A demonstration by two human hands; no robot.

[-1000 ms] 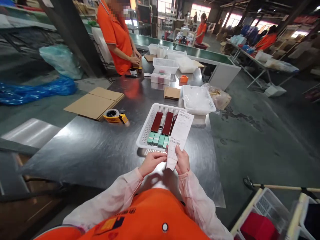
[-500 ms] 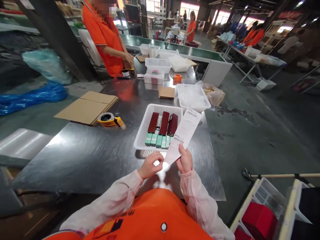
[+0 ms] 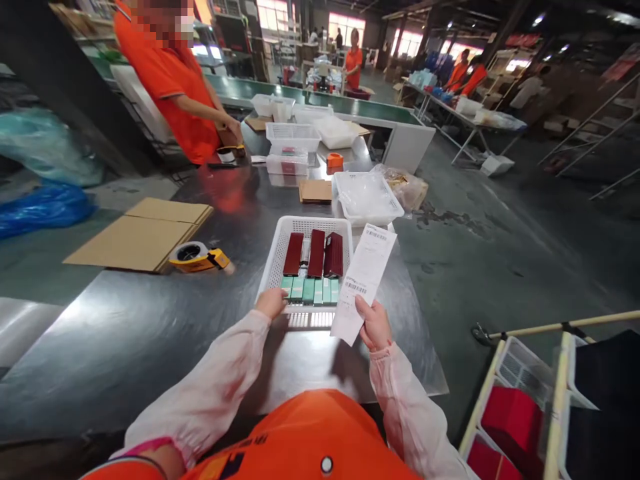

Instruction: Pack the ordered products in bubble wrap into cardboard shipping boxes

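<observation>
A white plastic basket (image 3: 270,257) sits on the metal table before me. Inside lie several dark red boxes (image 3: 316,253) at the back and a row of small mint-green boxes (image 3: 309,291) along the near side. At the basket's near left corner, my left hand (image 3: 271,303) is closed on the rim, close to the leftmost green box; its fingertips are partly hidden. My right hand (image 3: 376,323) pinches a long white paper slip (image 3: 367,263) printed with barcodes, thumb on top. The slip is tilted and overlaps the basket's right side.
Flat cardboard (image 3: 143,230) and a yellow tape dispenser (image 3: 200,257) lie on the left. Beyond the basket are small cardboard pieces (image 3: 315,191), a white tray with plastic film (image 3: 367,193) and an orange tape roll (image 3: 335,162). A co-worker (image 3: 173,87) stands far left. A cart (image 3: 515,407) is lower right.
My left hand has left the lower end of the slip and moved left to the basket's corner. My right hand still holds the slip. The view has turned slightly right.
</observation>
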